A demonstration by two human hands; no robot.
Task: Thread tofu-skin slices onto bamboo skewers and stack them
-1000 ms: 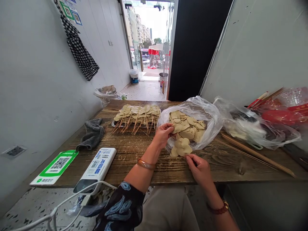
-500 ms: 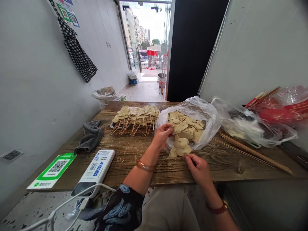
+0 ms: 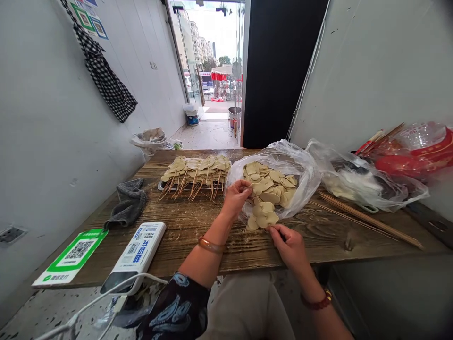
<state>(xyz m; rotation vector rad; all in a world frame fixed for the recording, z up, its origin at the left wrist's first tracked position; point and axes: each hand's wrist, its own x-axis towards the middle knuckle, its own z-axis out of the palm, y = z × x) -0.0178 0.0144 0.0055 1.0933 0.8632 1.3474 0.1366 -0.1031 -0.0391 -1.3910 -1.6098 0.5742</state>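
Observation:
Between my hands, several pale, flat round slices (image 3: 265, 215) overlap on a thin wooden skewer (image 3: 256, 196). My left hand (image 3: 236, 197) is closed at the skewer's upper end, thumb and fingertips pinched together over the edge of the bag. My right hand (image 3: 287, 241) pinches the lower edge of the nearest slice. Its fingers partly hide the contact. Just beyond lies an open clear plastic bag (image 3: 307, 174) holding a heap of loose slices (image 3: 271, 182). To the left, a tray (image 3: 163, 186) bears piled skewers of slices (image 3: 196, 170), their bare sticks towards me.
Bare skewers (image 3: 371, 222) lie on the wooden table (image 3: 212, 241) to the right, below a plastic bag (image 3: 361, 182) and red packaging (image 3: 414, 156). On the left are a grey cloth (image 3: 127, 203), a QR-code card (image 3: 72, 257) and a white device (image 3: 136, 255) with a cable.
The whole view has shifted slightly, so things appear a little further left. Both hands keep nearly the same hold on the skewer and slices.

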